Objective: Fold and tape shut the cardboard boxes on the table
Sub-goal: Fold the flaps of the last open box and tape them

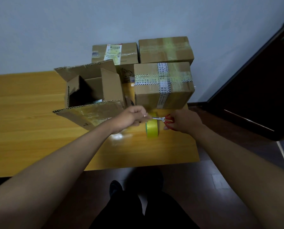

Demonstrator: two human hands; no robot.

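While a strip of tape is held taut for cutting, the fingers of the left hand (134, 117) are curled and seem to pinch the free end of the tape, though the strip itself is too thin to be made out. The fingers of the right hand (183, 120) are closed round the red handles of the scissors (162, 119), whose blades point toward the left fingers and appear nearly together. Directly below the blades the yellow tape roll (152, 128) is seen on edge, probably hanging from the strip; whether it touches the tabletop (38, 138) cannot be told.

Just beyond both hands a taped box (163, 85) is set, crossed by printed and yellowish tape; the cut is judged to free the roll from it. Beyond the left fingers an open box (91, 90) stands with its flaps spread. Its inside is dark, with only something small and unclear at the bottom. Farther off, two more sealed boxes (165, 49) are ranged against the wall.
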